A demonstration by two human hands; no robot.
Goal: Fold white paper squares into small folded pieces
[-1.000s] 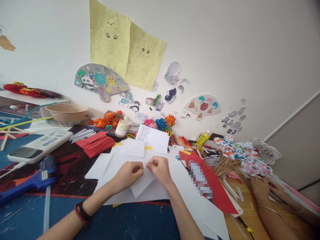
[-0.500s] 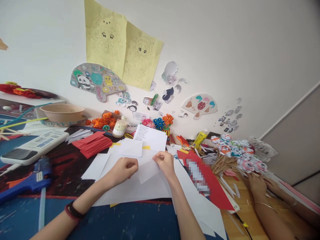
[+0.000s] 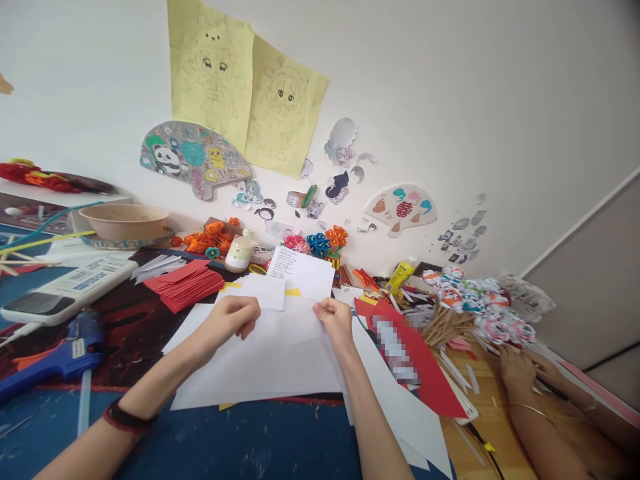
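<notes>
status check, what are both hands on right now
Left hand and right hand pinching far edge of white sheet. Sheet flat on paper pile. Red card beside right hand, another person's hand further right.

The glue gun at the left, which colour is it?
The glue gun is blue, seen in the head view.

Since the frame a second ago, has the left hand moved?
Yes. The left hand has slid left and away from the right hand, closer to the red paper stack; before, the two hands were nearly touching over the white paper.
</notes>
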